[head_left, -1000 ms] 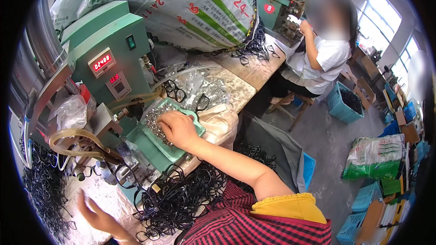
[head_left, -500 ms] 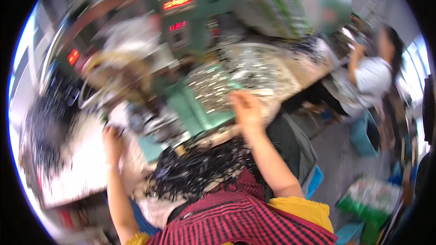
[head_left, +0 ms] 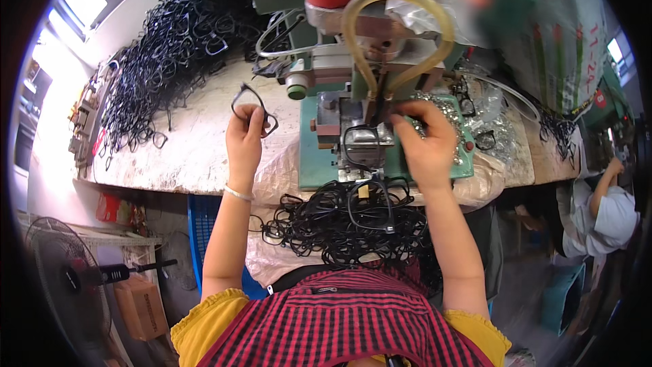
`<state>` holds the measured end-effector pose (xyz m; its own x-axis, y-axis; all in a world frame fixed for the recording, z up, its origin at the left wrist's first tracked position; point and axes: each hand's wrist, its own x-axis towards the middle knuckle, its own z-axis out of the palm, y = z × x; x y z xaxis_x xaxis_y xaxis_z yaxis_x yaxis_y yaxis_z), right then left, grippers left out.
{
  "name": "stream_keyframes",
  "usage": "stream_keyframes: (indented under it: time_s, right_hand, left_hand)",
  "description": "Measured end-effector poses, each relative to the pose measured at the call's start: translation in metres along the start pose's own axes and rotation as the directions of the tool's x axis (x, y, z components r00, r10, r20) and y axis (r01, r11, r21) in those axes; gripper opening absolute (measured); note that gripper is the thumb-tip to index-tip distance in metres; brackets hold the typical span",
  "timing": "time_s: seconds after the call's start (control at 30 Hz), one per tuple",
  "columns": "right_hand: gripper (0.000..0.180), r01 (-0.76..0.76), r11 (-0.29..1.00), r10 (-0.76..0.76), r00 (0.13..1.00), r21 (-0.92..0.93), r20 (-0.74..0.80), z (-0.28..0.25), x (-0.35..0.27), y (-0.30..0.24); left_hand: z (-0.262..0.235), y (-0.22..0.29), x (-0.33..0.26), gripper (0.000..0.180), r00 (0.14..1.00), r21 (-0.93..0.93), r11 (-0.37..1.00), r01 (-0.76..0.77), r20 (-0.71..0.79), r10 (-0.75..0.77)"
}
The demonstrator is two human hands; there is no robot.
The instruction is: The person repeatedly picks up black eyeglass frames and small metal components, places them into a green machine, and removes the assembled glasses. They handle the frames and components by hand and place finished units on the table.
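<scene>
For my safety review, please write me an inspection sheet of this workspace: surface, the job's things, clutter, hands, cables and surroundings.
Surface: worn pale bench, stained, covered partly by plastic sheet.
Job's things: black eyeglass frame in the left hand; another frame sits on the green machine; small metal parts lie beside it.
Clutter: big heap of black frames at the far left; a second pile at the near edge.
Hands: left hand raised, fingers closed on the frame; right hand at the machine's clamp, fingers pinched on something too small to tell.
Cables: yellowish hose loop on the machine, clear tubes behind.
Surroundings: floor fan, cardboard box, another person at right.
</scene>
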<state>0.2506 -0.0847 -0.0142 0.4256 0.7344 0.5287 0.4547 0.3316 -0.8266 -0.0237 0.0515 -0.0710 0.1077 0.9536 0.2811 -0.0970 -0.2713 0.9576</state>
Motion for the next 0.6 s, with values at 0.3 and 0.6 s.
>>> stream_keyframes:
  time_s: [0.3,0.6]
  right_hand:
    - [0.043,-0.135,0.95,0.157,0.986,0.283,-0.057,0.022,-0.011,-0.009]
    - [0.048,-0.235,0.802,0.253,0.966,0.549,0.044,0.033,-0.003,-0.025]
  left_hand:
    - [0.012,0.004,-0.037,0.013,0.991,-0.205,0.979,-0.017,-0.136,-0.011]
    - [0.073,0.136,0.001,0.011,0.79,-0.329,0.773,-0.543,0.11,0.603]
